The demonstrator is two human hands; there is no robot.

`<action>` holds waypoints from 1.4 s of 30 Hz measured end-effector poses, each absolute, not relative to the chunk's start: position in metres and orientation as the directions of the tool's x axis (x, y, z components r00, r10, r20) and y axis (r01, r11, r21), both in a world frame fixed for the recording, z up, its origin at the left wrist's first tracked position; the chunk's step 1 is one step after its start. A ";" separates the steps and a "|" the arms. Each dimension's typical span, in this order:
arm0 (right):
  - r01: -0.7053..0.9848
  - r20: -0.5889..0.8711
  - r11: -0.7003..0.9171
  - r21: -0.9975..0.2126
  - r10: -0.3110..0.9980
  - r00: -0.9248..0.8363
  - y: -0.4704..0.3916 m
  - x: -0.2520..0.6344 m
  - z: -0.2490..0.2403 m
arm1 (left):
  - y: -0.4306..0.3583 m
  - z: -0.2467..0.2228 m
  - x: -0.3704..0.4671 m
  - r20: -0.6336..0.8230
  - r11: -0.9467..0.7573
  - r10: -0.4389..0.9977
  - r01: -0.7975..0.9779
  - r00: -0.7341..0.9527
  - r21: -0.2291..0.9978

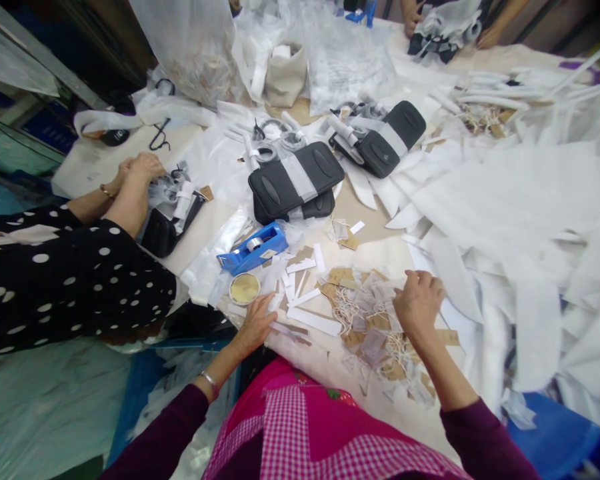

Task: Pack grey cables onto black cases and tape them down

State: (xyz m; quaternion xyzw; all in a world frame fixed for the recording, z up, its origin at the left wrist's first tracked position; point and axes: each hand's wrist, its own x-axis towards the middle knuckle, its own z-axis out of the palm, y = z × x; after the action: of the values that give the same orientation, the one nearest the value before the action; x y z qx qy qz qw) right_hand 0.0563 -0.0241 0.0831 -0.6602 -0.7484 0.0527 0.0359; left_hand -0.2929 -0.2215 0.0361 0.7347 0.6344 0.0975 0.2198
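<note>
My left hand rests at the near table edge, fingers stretched out and holding nothing I can see. Just beyond its fingertips sits a round tin with pale yellow contents. White paper strips lie to its right. My right hand is over the right side of a pile of tags, brown cards with white strings and small clear bags. Its fingers are bent but apart, with nothing visible in them. A blue tape dispenser stands behind the tin.
Black cases with clear bands are stacked mid-table, with more black cases behind to the right. White sheets cover the right side. At left a co-worker's hands are near another black case. Another person's hands work at the far right.
</note>
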 end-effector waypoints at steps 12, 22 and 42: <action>0.646 -0.245 0.611 -0.458 0.612 -0.752 -0.125 -0.089 0.023 | -0.221 0.044 -0.300 -0.152 -0.127 0.963 0.870 0.223 0.476; 0.595 -0.326 0.197 -0.779 0.683 -0.653 -0.129 -0.069 0.014 | -0.224 0.040 -0.303 -0.175 -0.108 0.958 0.851 0.228 0.513; -0.223 -0.632 -0.748 -0.625 0.653 -0.417 -0.044 -0.071 0.010 | -0.143 0.052 -0.305 -0.312 0.395 0.915 0.420 -0.254 0.817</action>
State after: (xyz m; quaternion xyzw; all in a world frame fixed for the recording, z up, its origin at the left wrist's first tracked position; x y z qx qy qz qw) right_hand -0.0708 -0.0439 0.0104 -0.4670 -0.2301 0.8098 0.2706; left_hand -0.3046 -0.1431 0.0521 0.4571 0.7303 0.3058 0.4052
